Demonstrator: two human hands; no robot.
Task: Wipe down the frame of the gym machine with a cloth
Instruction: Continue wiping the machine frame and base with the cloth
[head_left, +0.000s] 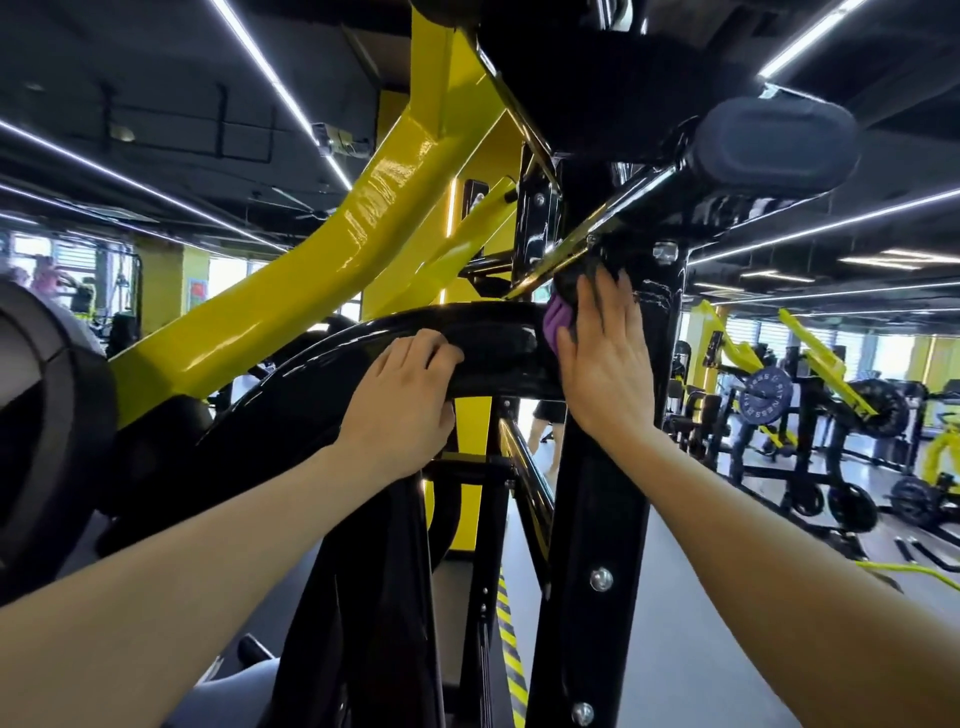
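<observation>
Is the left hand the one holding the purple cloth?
No, the left hand grips the curved black bar bare, while the right hand presses the purple cloth against the black upright post.

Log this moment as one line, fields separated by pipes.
step: wiping frame | right hand: presses purple cloth flat on black upright post | left hand: grips curved black bar | yellow arm: untouched

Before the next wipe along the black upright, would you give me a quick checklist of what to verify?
1. Purple cloth under right hand: ok, fingers flat over it.
2. Cloth against black upright: ok.
3. Left hand bracing on curved black bar: ok, fingers curled over it.
4. Bolt just above in the wiping path: ok, visible.
5. Surface beneath the cloth clean: cannot tell.
</observation>
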